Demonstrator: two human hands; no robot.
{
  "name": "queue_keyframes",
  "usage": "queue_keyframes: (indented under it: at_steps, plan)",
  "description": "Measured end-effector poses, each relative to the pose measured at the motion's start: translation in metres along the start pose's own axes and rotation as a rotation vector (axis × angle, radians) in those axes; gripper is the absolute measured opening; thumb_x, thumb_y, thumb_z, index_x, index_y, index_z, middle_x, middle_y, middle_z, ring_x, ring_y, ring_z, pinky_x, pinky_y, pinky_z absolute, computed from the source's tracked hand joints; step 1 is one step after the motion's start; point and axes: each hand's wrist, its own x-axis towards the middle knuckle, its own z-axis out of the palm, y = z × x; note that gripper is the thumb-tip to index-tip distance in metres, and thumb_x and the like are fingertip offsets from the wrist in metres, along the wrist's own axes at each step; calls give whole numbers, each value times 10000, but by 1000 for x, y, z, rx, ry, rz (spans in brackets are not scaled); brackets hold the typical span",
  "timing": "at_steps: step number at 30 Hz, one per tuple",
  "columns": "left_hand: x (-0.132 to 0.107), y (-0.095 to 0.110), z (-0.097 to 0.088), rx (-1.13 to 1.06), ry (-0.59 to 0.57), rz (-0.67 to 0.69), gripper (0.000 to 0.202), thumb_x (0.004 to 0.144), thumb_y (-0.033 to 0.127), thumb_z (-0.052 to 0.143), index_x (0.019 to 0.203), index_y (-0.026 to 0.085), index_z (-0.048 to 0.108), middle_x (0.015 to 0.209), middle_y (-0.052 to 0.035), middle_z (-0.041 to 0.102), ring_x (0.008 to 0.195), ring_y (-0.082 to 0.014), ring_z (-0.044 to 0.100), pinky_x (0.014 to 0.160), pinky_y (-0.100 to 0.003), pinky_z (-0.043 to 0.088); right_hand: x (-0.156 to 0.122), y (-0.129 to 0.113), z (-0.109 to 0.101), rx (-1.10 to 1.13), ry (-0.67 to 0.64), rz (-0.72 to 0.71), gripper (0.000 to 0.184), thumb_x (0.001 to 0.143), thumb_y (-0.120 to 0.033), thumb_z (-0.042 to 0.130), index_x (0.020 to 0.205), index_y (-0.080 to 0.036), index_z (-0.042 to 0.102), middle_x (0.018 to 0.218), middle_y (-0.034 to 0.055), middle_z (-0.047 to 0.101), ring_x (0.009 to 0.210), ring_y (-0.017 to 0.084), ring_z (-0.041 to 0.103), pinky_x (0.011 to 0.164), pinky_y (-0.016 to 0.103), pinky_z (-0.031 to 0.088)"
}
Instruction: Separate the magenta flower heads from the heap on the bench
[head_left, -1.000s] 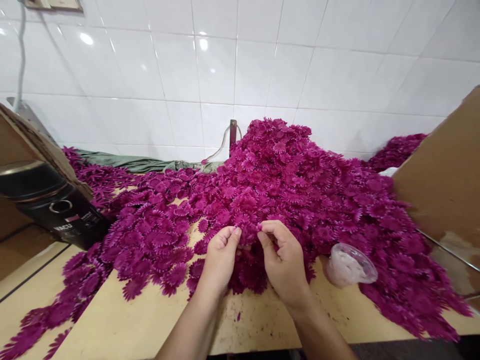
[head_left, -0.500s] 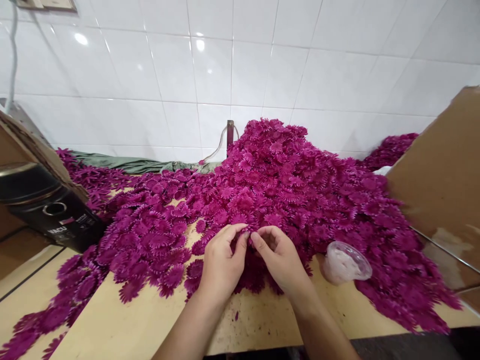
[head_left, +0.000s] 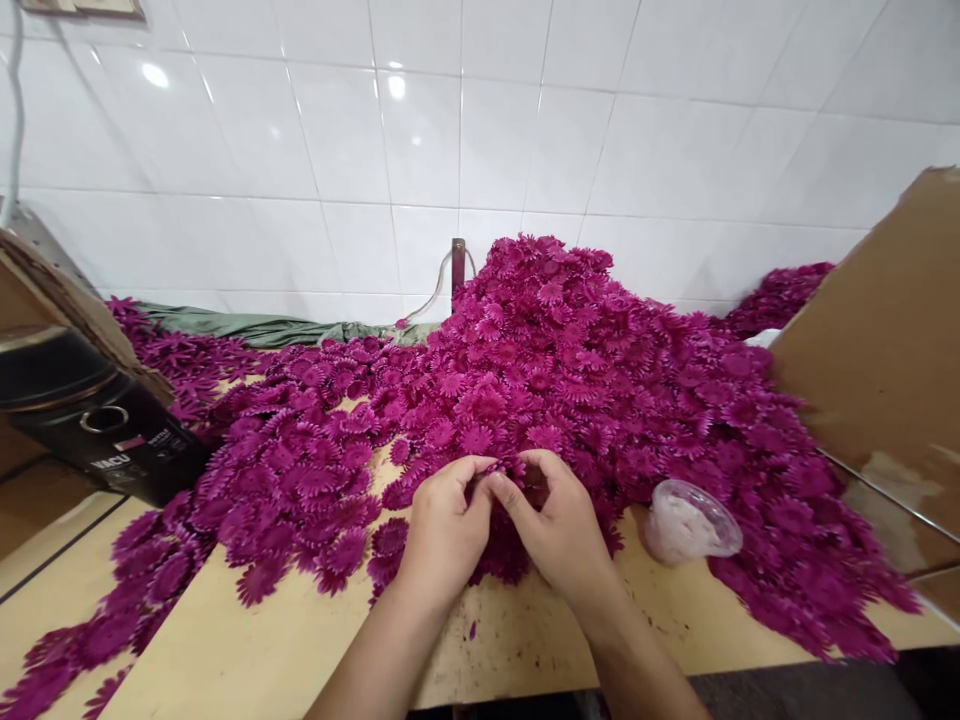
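Observation:
My left hand (head_left: 448,520) and my right hand (head_left: 559,515) meet at the front of a large heap of magenta artificial flower pieces (head_left: 547,340). Both are closed, thumbs and fingertips pinched together around a small magenta flower piece (head_left: 504,466). Most of that piece is hidden by my fingers. More flower pieces lie right under and behind my hands. To the right of my right hand, a clear plastic cup (head_left: 690,522) with a whitish substance in it leans tilted against the heap.
A black canister (head_left: 97,415) and a cardboard flap (head_left: 71,300) stand at the left. A large cardboard panel (head_left: 877,330) rises at the right. Flower pieces spread across the yellowish tabletop (head_left: 277,650). White tiles (head_left: 420,130) and a green cloth (head_left: 247,325) are behind.
My right hand has moved slightly left, bringing its thumb up against the left thumb over the flower piece. The camera view has shifted very slightly.

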Motion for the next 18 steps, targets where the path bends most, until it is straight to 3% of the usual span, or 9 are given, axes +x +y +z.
queue_keyframes:
  at_steps: [4, 9, 12, 14, 15, 16, 18]
  plan:
    - [2, 2, -1, -83, -39, -22, 168, 755, 257, 483, 764, 181, 633, 714, -8, 666, 660, -149, 581, 645, -251, 442, 6, 5, -6, 8, -6, -80, 162, 797, -292, 460, 795, -168, 563, 778, 48, 585, 745, 171, 542, 690, 291, 422]
    - [11, 4, -6, -272, 72, -118, 148, 690, 285, 540, 615, 164, 579, 539, 31, 565, 535, -113, 500, 540, -218, 405, 1, -4, -12, 38, 16, -83, 232, 782, -309, 475, 594, -175, 493, 580, -12, 462, 564, 123, 442, 548, 245, 364]
    - [23, -4, -23, -420, 291, -210, 162, 640, 310, 575, 588, 159, 547, 504, 39, 545, 489, -98, 478, 511, -212, 393, -6, -3, -22, 176, 27, 41, 259, 767, -372, 496, 600, -174, 489, 554, -29, 420, 517, 102, 390, 496, 227, 338]
    - [30, -11, -38, -523, 503, -302, 186, 615, 342, 593, 624, 164, 538, 515, 45, 556, 452, -90, 466, 471, -207, 382, -7, 4, -30, 291, 94, 148, 286, 731, -418, 541, 594, -177, 472, 543, -42, 389, 497, 87, 349, 462, 211, 312]
    - [31, -12, -45, -537, 564, -284, 186, 617, 343, 594, 638, 166, 542, 534, 42, 569, 466, -93, 485, 480, -208, 394, -6, 9, -34, 329, 133, 190, 310, 702, -436, 572, 577, -178, 454, 534, -50, 365, 490, 80, 325, 449, 205, 293]
    - [31, -11, -50, -526, 557, -232, 171, 633, 334, 588, 664, 169, 555, 567, 36, 588, 504, -100, 513, 510, -213, 415, -3, 12, -37, 354, 156, 221, 338, 669, -449, 601, 555, -178, 435, 527, -55, 345, 487, 75, 306, 442, 202, 277]
    - [26, -5, -52, -452, 385, -128, 124, 646, 293, 596, 684, 175, 588, 638, 14, 628, 596, -122, 564, 582, -235, 453, 4, 16, -37, 385, 132, 264, 376, 621, -469, 634, 525, -176, 418, 514, -59, 326, 482, 70, 283, 439, 203, 255]
